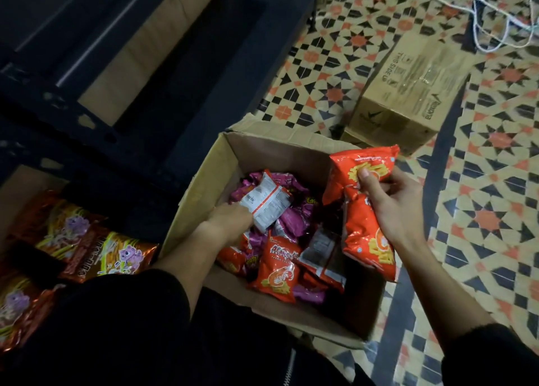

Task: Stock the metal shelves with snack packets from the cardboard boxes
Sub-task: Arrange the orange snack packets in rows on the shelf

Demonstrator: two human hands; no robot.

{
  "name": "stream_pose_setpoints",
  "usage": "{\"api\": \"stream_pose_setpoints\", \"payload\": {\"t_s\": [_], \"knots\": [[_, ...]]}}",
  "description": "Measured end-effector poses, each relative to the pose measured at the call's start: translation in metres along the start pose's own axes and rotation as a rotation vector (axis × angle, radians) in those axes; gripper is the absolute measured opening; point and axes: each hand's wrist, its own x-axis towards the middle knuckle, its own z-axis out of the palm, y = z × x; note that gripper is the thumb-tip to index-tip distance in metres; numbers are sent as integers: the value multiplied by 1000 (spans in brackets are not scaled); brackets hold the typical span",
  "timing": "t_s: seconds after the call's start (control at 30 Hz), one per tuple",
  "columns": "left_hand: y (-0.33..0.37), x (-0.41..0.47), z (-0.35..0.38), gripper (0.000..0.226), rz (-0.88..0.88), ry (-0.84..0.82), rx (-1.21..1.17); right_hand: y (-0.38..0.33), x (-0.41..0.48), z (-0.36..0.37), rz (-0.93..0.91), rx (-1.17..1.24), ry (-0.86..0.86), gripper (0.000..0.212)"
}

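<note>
right hand (399, 208) gripping orange packets (364, 208), left hand (230, 219) pinching white packet (267, 203)

fingertips of left hand (230, 219) behind white packet (269, 203); shelf packets (67, 234) partly beyond left edge

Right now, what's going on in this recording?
A person is picking snack packets from the open cardboard box on the tiled floor. The left hand grips a white-backed packet inside the box, while the right hand holds two orange packets above its right side. More orange and purple packets lie loose in the box. Some shelf packets already lie on the dark metal shelf at left; a closed box sits beyond.
</note>
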Motion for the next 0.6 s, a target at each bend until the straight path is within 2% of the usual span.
{"api": "stream_pose_setpoints", "payload": {"t_s": [0.07,0.2,0.3,0.47,0.6], "knots": [[3,-1,-4,26,-22,33,-24,0,1,3,-23,-20,-1,28],[-5,-6,-20,23,-100,6,-351,3,2,10,-63,-53,27,31],[-18,-11,-37,28,-98,68,-481,2,3,15,-64,-52,23,28],[-17,1,-40,12,-176,178,-799,6,6,18,-60,-92,31,29],[-9,19,-20,17,-227,268,-788,13,10,19,-46,-129,35,44]]}}
